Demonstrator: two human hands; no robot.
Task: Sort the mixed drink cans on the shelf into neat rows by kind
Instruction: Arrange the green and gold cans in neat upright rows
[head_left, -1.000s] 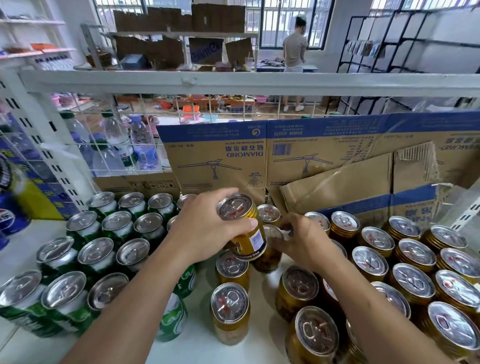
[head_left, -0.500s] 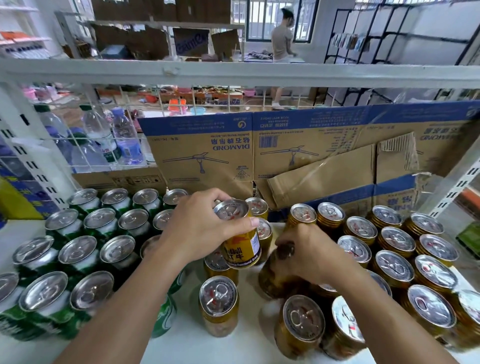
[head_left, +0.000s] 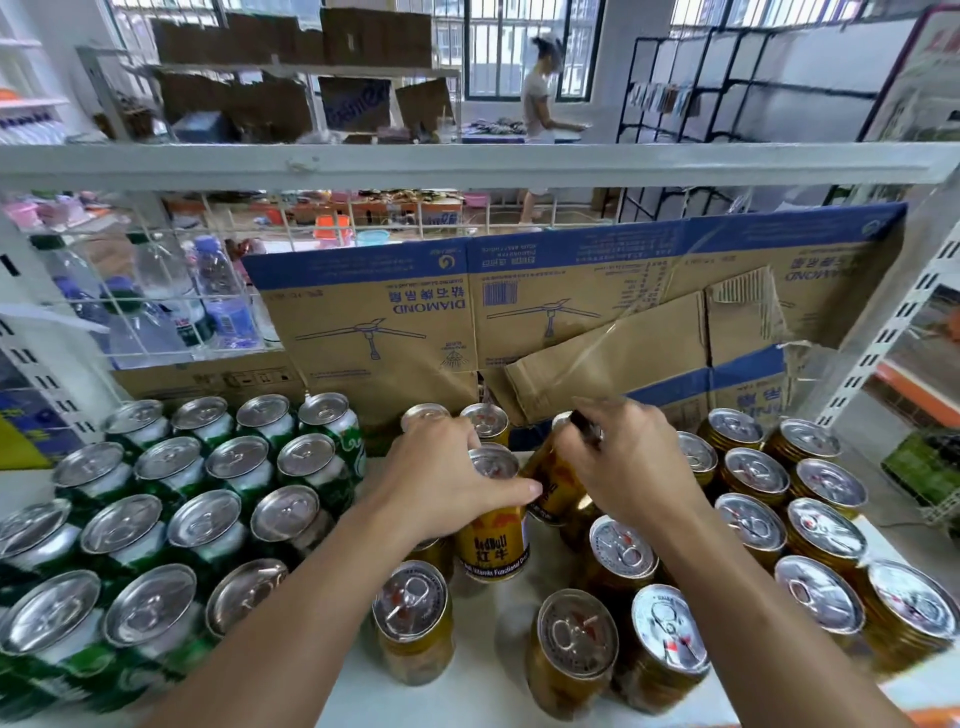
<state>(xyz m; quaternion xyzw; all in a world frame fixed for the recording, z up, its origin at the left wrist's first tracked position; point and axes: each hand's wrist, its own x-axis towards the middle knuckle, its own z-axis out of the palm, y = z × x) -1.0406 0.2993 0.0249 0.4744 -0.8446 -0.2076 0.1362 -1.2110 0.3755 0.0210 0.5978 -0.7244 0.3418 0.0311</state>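
Shelf (head_left: 488, 691): white board across the lower frame, carrying every can. Green cans (head_left: 208, 519) are packed in rows at lower left, gold cans (head_left: 753, 525) in rows at lower right, and a loose gold cluster sits in the lower centre.
Left hand (head_left: 441, 483): centre of frame, fingers curled round the rim of the upright gold can (head_left: 493, 545), thumb across its near side.
Upright gold can: directly below the left palm, long axis vertical. I cannot tell whether its base rests on the shelf. Gold body, red bull mark, silver pull-tab lid partly covered.
Right hand (head_left: 628, 467): just right of centre, fingers wrapped over the top of the tilted gold can (head_left: 553, 488).
Tilted gold can: just beside the upright one, perhaps touching it. Its top leans up and to the right in the frame, and the hand hides its lid.
Relation that matters: both held cans sit between the two blocks. The gold rows lie to the right, nearer the right hand, so the likely move carries them rightward, away from the green block.
Cardboard (head_left: 374, 332): flattened boxes standing behind the cans, upper centre.
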